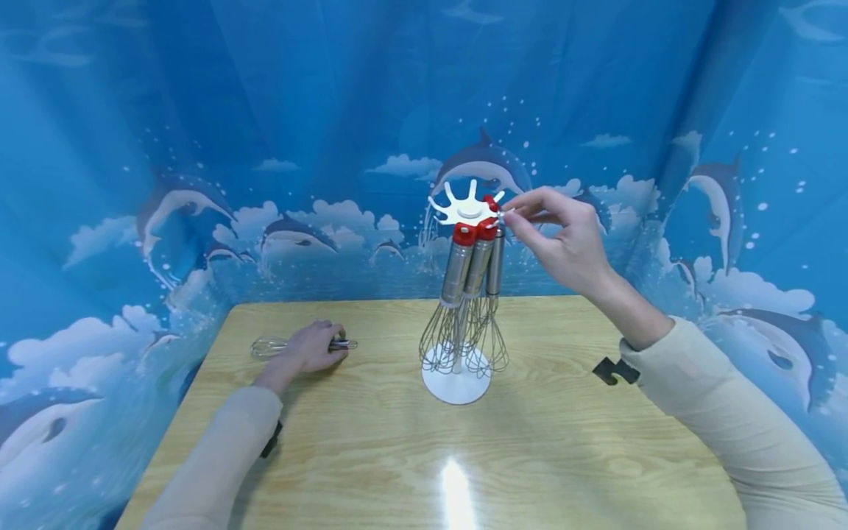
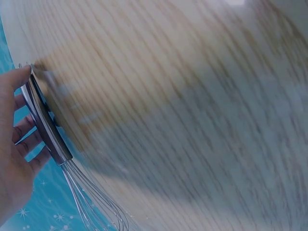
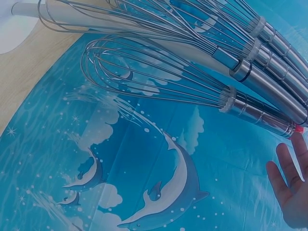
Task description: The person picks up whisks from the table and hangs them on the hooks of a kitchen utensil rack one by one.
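A white rotating-style stand [image 1: 470,210] with hook arms holds several hanging balloon whisks. Two in front are red-capped, including one whisk [image 1: 457,272] at the left. Beside them hangs an all-steel whisk [image 1: 495,266]; my right hand [image 1: 563,235] pinches its top end at a hook with thumb and index finger. The right wrist view shows the steel whisk's handle [image 3: 272,91] among the others, with my right hand [image 3: 291,185] cut off at the edge. Over the table's left side, my left hand [image 1: 311,347] grips the handle of a smaller whisk [image 2: 48,127], thumb near its end.
The stand's round white base [image 1: 457,390] rests on a wood-grain table [image 1: 371,442]. Blue dolphin-print curtains [image 1: 331,110] enclose the table at the back and sides. Several hooks at the stand's back left carry nothing.
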`<state>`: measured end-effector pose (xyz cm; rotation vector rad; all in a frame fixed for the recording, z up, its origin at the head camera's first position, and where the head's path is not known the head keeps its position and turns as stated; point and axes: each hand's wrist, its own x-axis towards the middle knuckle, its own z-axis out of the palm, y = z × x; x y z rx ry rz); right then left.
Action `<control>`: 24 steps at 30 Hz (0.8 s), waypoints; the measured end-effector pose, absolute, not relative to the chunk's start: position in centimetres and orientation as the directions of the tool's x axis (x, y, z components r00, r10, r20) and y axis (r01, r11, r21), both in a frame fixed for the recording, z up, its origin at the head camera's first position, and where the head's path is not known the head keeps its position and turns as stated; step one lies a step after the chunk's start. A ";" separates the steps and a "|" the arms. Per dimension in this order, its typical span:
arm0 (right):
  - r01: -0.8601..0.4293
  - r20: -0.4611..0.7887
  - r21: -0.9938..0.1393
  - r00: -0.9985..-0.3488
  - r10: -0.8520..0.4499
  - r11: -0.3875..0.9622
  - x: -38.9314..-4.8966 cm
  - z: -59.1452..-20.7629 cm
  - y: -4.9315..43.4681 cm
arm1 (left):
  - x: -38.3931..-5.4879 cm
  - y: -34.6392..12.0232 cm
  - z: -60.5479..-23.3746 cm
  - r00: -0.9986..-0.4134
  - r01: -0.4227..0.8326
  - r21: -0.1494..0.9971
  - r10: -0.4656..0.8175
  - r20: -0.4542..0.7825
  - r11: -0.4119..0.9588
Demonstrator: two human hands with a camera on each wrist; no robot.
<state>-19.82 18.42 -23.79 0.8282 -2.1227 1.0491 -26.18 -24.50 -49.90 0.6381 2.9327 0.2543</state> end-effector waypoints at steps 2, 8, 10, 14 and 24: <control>-0.750 0.749 -0.445 -0.611 -0.257 0.489 -19.8 -23.8 18.4 | -26.2 -24.5 -49.9 -0.901 0.404 0.189 0.426 -0.088 0.895; -0.752 0.751 -0.444 -0.609 -0.255 0.487 -19.8 -23.8 18.4 | -26.2 -24.6 -50.0 -0.897 0.416 0.189 0.435 -0.075 0.890; -0.754 0.753 -0.443 -0.607 -0.256 0.485 -19.8 -23.8 18.4 | -26.2 -24.6 -50.1 -0.896 0.419 0.185 0.437 -0.071 0.889; -0.755 0.754 -0.441 -0.605 -0.256 0.485 -19.8 -23.8 18.4 | -26.3 -24.6 -50.2 -0.896 0.425 0.176 0.441 -0.062 0.888; -0.756 0.755 -0.435 -0.602 -0.259 0.489 -19.8 -23.8 18.4 | -26.2 -24.6 -50.1 -0.891 0.430 0.179 0.448 -0.073 0.885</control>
